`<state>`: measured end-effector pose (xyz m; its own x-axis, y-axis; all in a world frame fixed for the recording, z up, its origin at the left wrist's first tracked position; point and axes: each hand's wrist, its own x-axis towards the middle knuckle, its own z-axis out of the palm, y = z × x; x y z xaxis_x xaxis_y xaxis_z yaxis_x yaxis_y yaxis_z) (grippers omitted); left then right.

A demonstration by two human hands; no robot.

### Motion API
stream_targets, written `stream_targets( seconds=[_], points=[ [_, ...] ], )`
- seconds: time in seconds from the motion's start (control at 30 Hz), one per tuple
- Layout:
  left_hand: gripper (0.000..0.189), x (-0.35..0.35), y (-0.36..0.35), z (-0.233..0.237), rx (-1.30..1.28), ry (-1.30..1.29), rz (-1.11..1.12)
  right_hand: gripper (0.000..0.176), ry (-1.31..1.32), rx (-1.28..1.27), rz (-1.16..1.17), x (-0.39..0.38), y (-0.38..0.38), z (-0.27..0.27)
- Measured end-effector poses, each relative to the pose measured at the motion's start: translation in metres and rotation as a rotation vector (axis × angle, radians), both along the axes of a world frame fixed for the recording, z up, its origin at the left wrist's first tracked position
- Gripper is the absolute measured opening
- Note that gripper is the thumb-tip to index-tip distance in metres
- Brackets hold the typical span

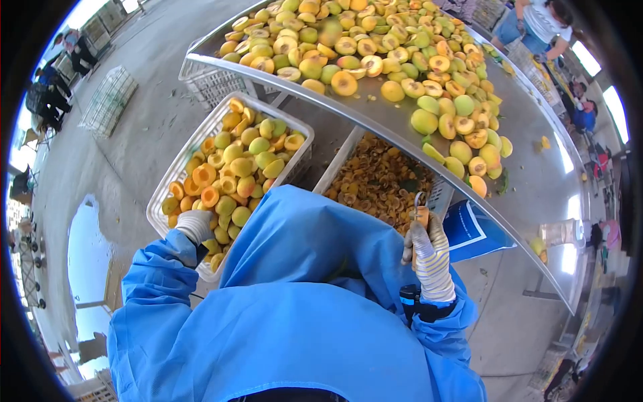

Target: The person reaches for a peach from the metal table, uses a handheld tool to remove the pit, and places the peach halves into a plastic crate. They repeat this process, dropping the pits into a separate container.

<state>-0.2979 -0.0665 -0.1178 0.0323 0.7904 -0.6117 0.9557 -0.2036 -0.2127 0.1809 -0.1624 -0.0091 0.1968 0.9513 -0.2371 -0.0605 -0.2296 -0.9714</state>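
My right hand [429, 258], in a striped, stained glove, is closed around the wooden handle of a pitting tool [421, 213] with a curved metal loop at its tip. It is raised beside a crate of peach pits [382, 175]. My left hand [195, 226], in a pale glove, reaches to the near-left side of a white plastic crate [303, 127] heaped with peach halves [228, 164]. The left fingers are hidden, so what they hold, if anything, does not show. Halved peaches [348, 47] are piled on the metal table [395, 120] ahead.
The table's raised metal edge runs diagonally in front of me. A blue packet [469, 231] lies under that edge, by my right hand. A clear plastic container [561, 232] stands on the table at right. Stacked crates [109, 100] and several people are farther off.
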Motion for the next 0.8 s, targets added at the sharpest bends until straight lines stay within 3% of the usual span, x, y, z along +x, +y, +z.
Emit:
stream_targets(
  seconds=[0.07,0.17,0.23,0.3,0.47,0.53,0.57,0.6,0.63,0.73,0.8],
  points=[
    [0.033,0.04,0.038,0.048,0.126,-0.208,0.033,0.028,0.008,0.022,-0.001,0.001,-0.003,0.0],
    [0.026,0.124,0.089,0.108,0.472,-0.725,-0.16,0.03,0.002,0.04,0.016,0.002,-0.005,0.003],
    [0.023,0.176,0.137,0.11,0.774,-0.971,-0.324,0.031,-0.009,0.036,0.02,0.002,-0.005,0.004],
    [0.03,0.226,0.189,0.119,0.924,-0.868,-0.309,0.031,-0.005,0.04,0.016,0.003,-0.006,0.002],
    [0.054,0.301,0.272,0.085,0.816,-0.457,-0.168,0.029,-0.086,0.037,0.061,0.013,-0.008,-0.002],
    [0.061,0.32,0.243,0.126,0.667,-0.45,-0.166,0.028,-0.083,0.034,0.062,0.017,-0.011,-0.002],
    [0.065,0.319,0.249,0.12,0.624,-0.481,-0.139,0.028,-0.086,0.076,0.058,0.018,-0.011,-0.003],
    [0.067,0.316,0.244,0.121,0.634,-0.566,-0.148,0.028,-0.084,0.112,0.067,0.018,-0.011,-0.003],
    [0.052,0.313,0.254,0.108,0.651,-0.618,-0.17,0.031,-0.051,0.07,0.092,0.02,-0.012,0.0],
    [0.045,0.31,0.224,0.122,0.633,-0.938,-0.081,0.034,0.05,0.079,0.093,0.02,-0.013,0.001],
    [0.039,0.314,0.225,0.092,0.515,-1.65,0.009,0.041,0.128,0.149,0.075,0.017,-0.013,0.004]
  ],
)
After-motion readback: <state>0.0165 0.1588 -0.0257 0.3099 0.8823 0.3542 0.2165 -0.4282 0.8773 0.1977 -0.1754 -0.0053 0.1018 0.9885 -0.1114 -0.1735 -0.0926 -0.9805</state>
